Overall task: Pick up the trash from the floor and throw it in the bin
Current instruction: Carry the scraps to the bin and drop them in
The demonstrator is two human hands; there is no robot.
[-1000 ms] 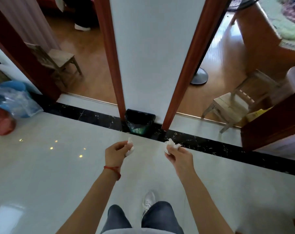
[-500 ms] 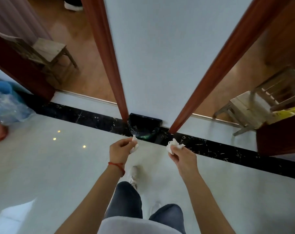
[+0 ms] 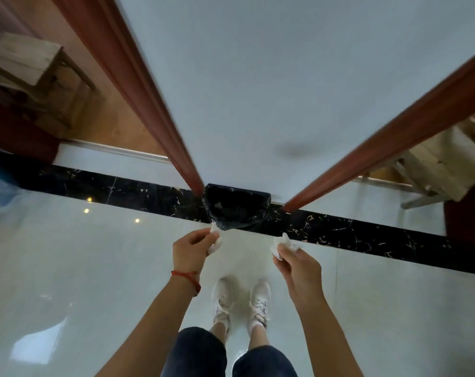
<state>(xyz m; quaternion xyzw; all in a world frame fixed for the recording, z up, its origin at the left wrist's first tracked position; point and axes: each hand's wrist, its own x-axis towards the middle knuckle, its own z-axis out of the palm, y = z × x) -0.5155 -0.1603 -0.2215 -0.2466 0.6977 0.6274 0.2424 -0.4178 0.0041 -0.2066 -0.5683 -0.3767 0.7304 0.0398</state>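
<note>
Left hand: the left hand (image 3: 193, 251) pinches a crumpled white tissue (image 3: 215, 240) between thumb and fingers, just short of the bin.
Right hand: the right hand (image 3: 299, 265) grips a second tissue wad (image 3: 282, 244), held apart from the left.
Bin: a black-lined bin (image 3: 236, 210) stands on the floor against the white wall panel (image 3: 271, 91), on the black marble strip (image 3: 122, 190).
Feet: white sneakers (image 3: 241, 302) stand together on the pale floor tiles (image 3: 81, 268), below the hands.

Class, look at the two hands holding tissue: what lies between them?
In the head view, only bare pale floor shows between the left hand and right hand; the bin stands just beyond that gap.
</note>
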